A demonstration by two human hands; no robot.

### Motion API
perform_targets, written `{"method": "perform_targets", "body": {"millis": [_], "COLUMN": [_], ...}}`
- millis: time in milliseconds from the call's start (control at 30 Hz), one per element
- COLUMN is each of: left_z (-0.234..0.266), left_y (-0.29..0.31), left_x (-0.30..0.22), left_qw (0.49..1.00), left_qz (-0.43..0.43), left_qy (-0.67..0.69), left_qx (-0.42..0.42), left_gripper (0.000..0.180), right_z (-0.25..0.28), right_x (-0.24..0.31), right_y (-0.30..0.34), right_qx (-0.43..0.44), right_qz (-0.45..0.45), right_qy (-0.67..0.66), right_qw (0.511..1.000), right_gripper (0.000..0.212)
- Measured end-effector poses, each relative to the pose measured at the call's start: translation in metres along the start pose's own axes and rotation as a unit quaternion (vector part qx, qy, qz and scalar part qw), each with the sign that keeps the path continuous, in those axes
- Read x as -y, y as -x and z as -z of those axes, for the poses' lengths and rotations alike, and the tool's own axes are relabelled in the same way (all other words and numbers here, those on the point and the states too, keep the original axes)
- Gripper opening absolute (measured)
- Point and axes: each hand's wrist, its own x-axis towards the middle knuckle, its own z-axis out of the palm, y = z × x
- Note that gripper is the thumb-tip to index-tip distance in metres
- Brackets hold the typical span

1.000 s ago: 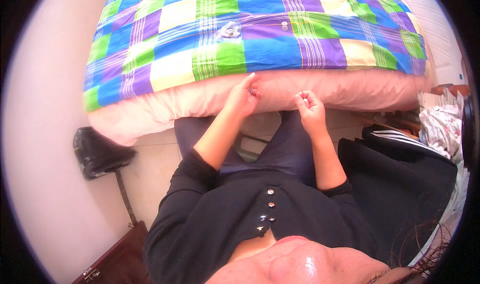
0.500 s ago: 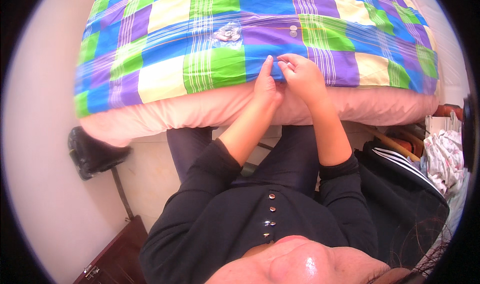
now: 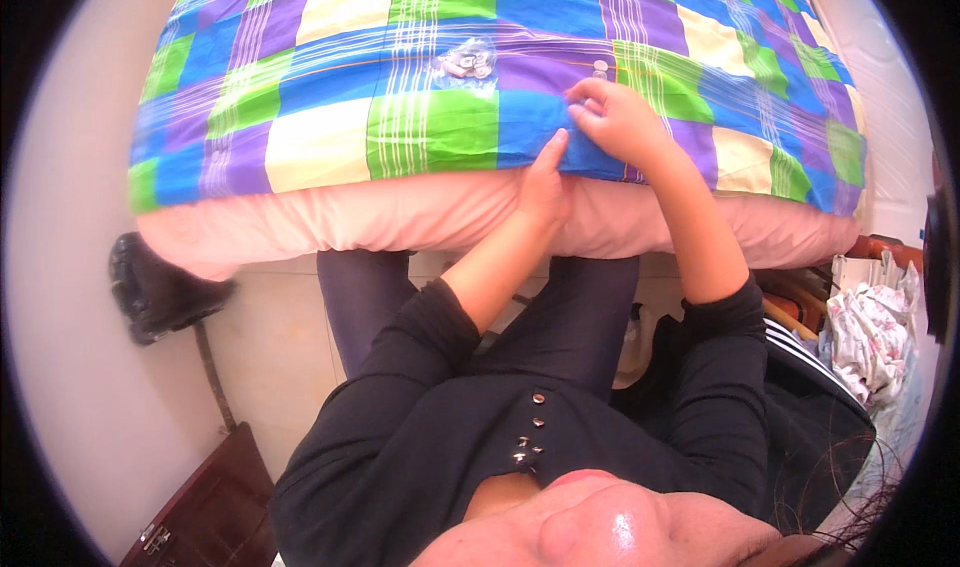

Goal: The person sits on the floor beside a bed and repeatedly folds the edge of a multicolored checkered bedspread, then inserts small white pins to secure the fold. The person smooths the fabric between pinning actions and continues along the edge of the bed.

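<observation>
A checked cloth [image 3: 330,137] in blue, green, purple and cream lies over the bed. My left hand [image 3: 543,192] is closed at its near edge, thumb on top and the other fingers mostly hidden. My right hand [image 3: 620,122] is just beyond and to the right, raised over a blue square, thumb and fingers pinched together. Whatever is in that pinch is too small to make out. Just past the right hand, small pale round pieces [image 3: 600,67] lie on the cloth. To their left sits a clear plastic bag [image 3: 468,64] with several small silvery pieces.
Pink bedding [image 3: 350,217] hangs under the cloth, along the bed's front edge above my knees. A black padded object [image 3: 165,285] stands at left, with a dark red wooden box [image 3: 205,512] below it. Black clothing with white stripes [image 3: 815,417] and crumpled floral fabric [image 3: 870,337] are at right.
My right hand has moved right and slightly up, away from the left thumb. My left hand is a little lower and further right. The view has shifted slightly.
</observation>
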Motion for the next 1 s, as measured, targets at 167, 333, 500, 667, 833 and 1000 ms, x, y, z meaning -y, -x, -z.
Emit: {"method": "perform_targets", "body": {"millis": [167, 333, 500, 667, 833, 1000], "left_z": [0.006, 0.005, -0.021, -0.037, -0.037, -0.038], "left_y": [0.015, 0.050, 0.058, 0.050, 0.061, 0.073], "left_x": [-0.009, -0.027, -0.048, -0.073, -0.083, -0.088], "left_qw": [0.989, 0.936, 0.958, 0.963, 0.956, 0.972], "left_qz": [0.076, 0.248, 0.090, -0.057, -0.050, -0.034], "left_qy": [-0.063, -0.251, -0.273, -0.264, -0.289, -0.233], "left_qx": [-0.107, -0.013, 0.009, -0.009, 0.033, 0.011], "left_gripper": [0.020, 0.013, 0.011, 0.013, 0.012, 0.009], "right_z": [0.030, 0.021, 0.015, 0.017, 0.006, -0.003], "right_x": [-0.027, -0.042, -0.028, 0.015, 0.047, 0.069], "right_y": [-0.024, -0.036, -0.037, 0.015, 0.051, 0.068], "right_qx": [-0.103, -0.166, -0.079, 0.025, 0.070, 0.019], "right_qz": [-0.107, -0.076, -0.114, -0.081, -0.021, 0.007], "right_qy": [0.016, 0.091, 0.109, -0.251, -0.363, -0.330], "right_qw": [0.989, 0.979, 0.984, 0.964, 0.929, 0.944], "right_gripper": [0.034, 0.038, 0.035, 0.022, 0.014, 0.019]}}
